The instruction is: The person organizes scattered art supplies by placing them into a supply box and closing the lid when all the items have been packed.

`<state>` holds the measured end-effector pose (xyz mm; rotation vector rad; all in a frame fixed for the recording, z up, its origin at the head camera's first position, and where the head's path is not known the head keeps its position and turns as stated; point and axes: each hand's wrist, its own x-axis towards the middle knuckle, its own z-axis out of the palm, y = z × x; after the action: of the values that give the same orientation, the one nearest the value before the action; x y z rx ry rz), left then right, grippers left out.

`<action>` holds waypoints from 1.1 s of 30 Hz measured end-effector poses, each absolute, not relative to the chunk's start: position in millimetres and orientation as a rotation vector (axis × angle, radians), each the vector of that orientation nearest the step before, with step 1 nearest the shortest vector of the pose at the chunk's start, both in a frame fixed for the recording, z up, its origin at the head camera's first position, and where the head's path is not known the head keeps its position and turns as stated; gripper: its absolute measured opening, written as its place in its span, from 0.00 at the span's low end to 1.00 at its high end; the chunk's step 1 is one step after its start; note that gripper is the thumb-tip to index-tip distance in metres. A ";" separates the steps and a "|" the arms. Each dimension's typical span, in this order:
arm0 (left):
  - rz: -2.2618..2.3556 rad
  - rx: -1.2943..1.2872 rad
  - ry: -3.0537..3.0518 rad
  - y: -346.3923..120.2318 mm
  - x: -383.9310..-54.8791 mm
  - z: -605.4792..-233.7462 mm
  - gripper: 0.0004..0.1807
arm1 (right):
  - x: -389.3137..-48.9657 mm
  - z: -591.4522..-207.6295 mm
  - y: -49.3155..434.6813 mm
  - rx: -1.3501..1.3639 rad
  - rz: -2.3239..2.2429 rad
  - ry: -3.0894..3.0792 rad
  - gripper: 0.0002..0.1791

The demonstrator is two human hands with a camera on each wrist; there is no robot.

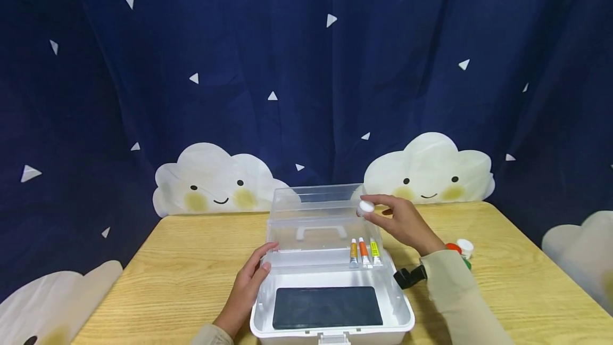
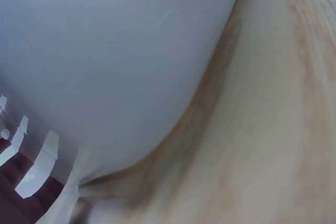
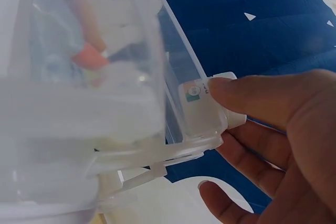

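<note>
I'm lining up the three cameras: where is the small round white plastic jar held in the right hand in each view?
Head: the small round white plastic jar is right of centre, below mid-height, in the right hand.
Left wrist: not in it.
Right wrist: right of centre, around mid-height, against the thumb.
Shared landmark: the white plastic box with clear plastic upper parts; low centre, upper left and left, respectively.

White-lidded jar [image 1: 365, 209] in right fingers [image 1: 383, 199]
</note>
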<state>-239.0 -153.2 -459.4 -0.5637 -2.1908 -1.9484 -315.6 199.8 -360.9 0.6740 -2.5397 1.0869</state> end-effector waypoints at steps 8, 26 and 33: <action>-1.941 -0.527 -2.178 -152.5 -240.5 -459.8 0.20 | -315.0 -362.7 197.8 0.645 1.045 -2.603 0.24; -1.987 -0.474 -2.189 -151.6 -238.8 -459.2 0.20 | -309.2 -365.6 196.1 0.611 1.097 -2.658 0.25; -1.963 -0.488 -2.190 -151.4 -239.1 -460.0 0.20 | -308.8 -366.4 195.4 0.595 1.096 -2.660 0.25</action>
<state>-239.1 -151.4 -460.0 -0.4879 -2.1904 -1.9631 -308.8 195.4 -366.4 0.5945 -2.6602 1.0959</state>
